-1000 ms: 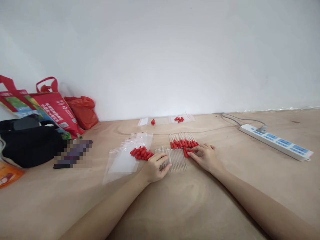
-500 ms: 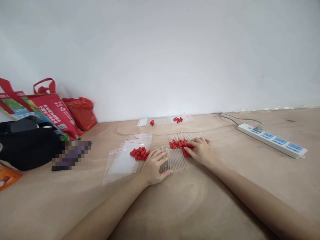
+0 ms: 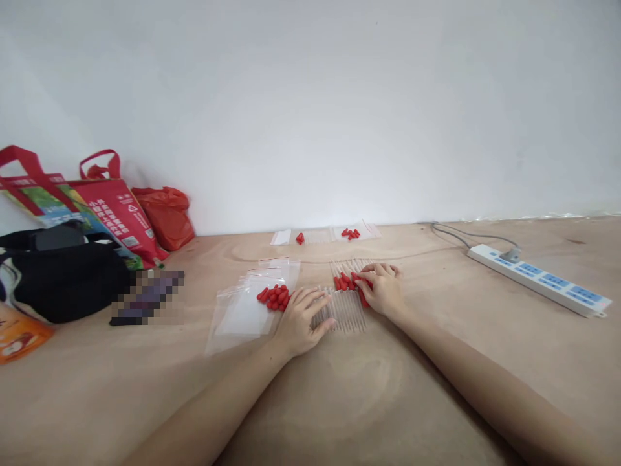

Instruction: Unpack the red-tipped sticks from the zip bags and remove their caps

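Observation:
My left hand (image 3: 301,323) lies with fingers spread over the left end of a row of thin clear glass tubes (image 3: 349,310). My right hand (image 3: 383,291) is bent over the right end of a line of red rubber bulbs (image 3: 343,282), its thumb and fingers closed around some of them. Behind the bulbs, more slender tubes (image 3: 356,264) lie side by side, pointing away from me. A heap of red rubber bulbs (image 3: 277,298) rests beside my left fingertips, on a stack of clear zip bags (image 3: 242,316). My right fingers hide part of the bulbs.
Against the wall lies a zip bag (image 3: 371,230) with a few red bulbs and clear tubes. A white power strip (image 3: 538,278) with a plugged-in cable is on the right. Shopping bags (image 3: 116,213), a black bag (image 3: 68,278) and a blurred-out dark object (image 3: 148,301) are on the left.
My right hand has shifted slightly left over the line of red bulbs and covers more of them. The left hand stays on the tubes. The whole view has moved a little.

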A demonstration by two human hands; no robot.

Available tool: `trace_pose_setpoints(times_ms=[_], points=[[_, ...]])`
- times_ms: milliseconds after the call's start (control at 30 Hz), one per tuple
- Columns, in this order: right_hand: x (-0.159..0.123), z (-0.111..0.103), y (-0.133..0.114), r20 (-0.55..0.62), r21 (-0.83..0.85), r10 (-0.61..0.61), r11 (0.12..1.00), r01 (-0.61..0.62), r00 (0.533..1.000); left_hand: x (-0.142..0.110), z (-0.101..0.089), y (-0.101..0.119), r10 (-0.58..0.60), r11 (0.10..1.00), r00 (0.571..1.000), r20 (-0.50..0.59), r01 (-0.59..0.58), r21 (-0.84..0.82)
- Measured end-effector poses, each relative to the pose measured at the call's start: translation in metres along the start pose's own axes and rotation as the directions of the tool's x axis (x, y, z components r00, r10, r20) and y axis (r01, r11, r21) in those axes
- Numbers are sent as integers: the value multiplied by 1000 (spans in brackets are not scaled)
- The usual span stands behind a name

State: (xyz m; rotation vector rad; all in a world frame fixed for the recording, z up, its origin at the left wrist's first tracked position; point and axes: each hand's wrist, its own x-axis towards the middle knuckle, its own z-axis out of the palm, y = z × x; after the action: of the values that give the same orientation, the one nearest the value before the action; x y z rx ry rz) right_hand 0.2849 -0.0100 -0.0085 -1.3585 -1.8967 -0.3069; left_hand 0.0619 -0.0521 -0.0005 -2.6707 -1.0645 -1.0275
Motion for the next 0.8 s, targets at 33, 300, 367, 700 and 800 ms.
trace_pose_setpoints(times_ms=[33,300,367,700,800], points=[[0,-2,0,-40,16,33,999,-32,999,0,0,-1,-9,1000,1000,-8,9,1],[-23,-30,1,61,349,41,935,-60,997,-1,-3,-2,-52,990,994,-97,64,122],[-33,-35,-3,76,366,-41,931,10,996,-1,-5,0,1,983,994,-109,19,184],[-45,-38,-27,161,383,-232,911,156,959,-1,-5,15,185,957,982,-34,-172,234],[-46,-38,-32,122,335,-238,924,186,963,-2,-3,16,207,951,977,-49,-189,243]])
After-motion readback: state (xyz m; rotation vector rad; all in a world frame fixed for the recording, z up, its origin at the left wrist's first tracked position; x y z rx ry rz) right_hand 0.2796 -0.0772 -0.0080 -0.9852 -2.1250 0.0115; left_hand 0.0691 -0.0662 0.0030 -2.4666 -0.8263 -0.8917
